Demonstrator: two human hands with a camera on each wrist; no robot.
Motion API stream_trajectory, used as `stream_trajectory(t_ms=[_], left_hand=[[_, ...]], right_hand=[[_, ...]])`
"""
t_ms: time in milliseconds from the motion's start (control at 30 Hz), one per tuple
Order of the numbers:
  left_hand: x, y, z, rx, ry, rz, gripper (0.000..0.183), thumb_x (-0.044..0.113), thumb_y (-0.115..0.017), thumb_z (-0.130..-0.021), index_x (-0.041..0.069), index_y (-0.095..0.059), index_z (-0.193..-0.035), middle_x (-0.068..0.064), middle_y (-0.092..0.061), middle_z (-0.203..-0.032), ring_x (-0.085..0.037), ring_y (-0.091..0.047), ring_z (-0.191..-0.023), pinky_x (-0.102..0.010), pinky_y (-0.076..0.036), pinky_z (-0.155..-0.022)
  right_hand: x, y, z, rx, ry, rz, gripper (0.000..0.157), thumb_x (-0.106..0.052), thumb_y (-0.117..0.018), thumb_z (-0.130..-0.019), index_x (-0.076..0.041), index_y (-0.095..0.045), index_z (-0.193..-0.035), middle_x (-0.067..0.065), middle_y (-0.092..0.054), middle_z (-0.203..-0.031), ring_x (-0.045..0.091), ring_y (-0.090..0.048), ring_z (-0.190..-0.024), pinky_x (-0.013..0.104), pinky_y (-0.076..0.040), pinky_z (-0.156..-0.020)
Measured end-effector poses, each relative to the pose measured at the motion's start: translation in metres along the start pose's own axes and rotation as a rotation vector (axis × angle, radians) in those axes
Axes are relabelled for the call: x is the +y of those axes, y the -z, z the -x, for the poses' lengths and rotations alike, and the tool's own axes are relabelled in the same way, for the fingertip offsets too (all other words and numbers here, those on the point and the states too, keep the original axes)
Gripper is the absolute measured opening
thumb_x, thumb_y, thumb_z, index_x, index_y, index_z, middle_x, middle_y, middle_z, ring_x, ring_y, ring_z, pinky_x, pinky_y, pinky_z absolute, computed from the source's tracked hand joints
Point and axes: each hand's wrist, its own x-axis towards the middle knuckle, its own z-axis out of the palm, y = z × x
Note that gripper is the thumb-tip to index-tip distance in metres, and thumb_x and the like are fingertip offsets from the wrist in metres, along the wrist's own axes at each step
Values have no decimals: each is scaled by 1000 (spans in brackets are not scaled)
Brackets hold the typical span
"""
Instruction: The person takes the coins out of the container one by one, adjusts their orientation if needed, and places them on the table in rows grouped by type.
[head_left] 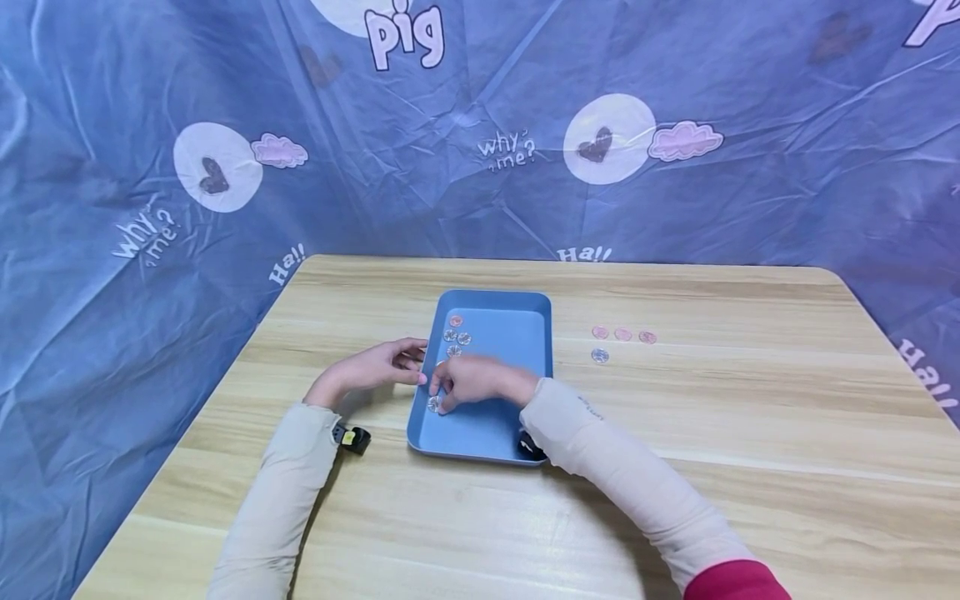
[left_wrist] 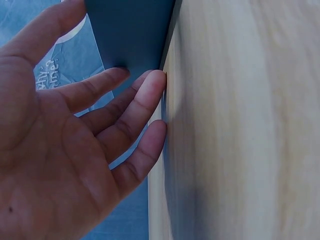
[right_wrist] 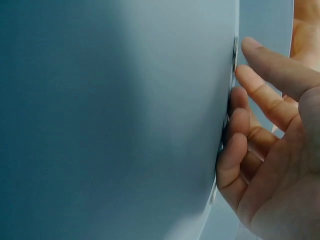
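Observation:
A blue rectangular tray [head_left: 487,437] holds several coins along its left side. One is a copper-coloured coin [head_left: 456,320] at the far end, with silver-coloured coins [head_left: 464,338] below it. My right hand [head_left: 474,380] reaches into the tray, thumb and index finger apart beside a silver-coloured coin [head_left: 433,404] lying flat near the left wall. The right wrist view shows that coin [right_wrist: 235,54] edge-on at the fingertips; the other fingers bend against the tray floor. My left hand [head_left: 378,364] is at the tray's left wall, its fingers [left_wrist: 145,95] loosely bent and touching the outside.
Right of the tray on the wooden table [head_left: 750,400] lie three copper-coloured coins [head_left: 622,334] in a row, with a silver-coloured coin [head_left: 600,356] below. A blue printed cloth [head_left: 450,183] hangs behind the table. My right forearm crosses the tray's right wall.

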Motion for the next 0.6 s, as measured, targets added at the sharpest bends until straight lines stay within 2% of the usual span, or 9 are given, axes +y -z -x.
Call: stream_trajectory(t_ms=[167, 367, 600], left_hand=[[0, 1, 0, -5, 1, -12, 73, 21, -64, -93, -5, -25, -149, -26, -48, -139, -37, -51, -125, -47, -42, -108], [1, 1, 0, -2, 4, -17, 73, 21, -64, -93, -4, -25, -149, -25, -48, -139, -37, -51, -125, -47, -42, -108], [-1, 0, -1, 3, -1, -18, 72, 21, -65, -93, -4, -28, -148, -24, -50, -136, -36, -53, -123, -46, -43, -107]], right_hand=[[-4, -3, -1, 29, -38, 73, 21, -25, -78, -80, -20, -68, -98, -6, -58, -76, 9, -51, -68, 21, -39, -59], [-6, -3, -2, 38, -58, 91, 19, -24, -78, -79, -20, -68, -95, -7, -58, -76, 9, -51, -70, 22, -40, -60], [-8, -2, -2, -2, -108, 111, 14, -21, -76, -81, -19, -67, -90, -6, -57, -77, 10, -52, -71, 22, -41, -62]])
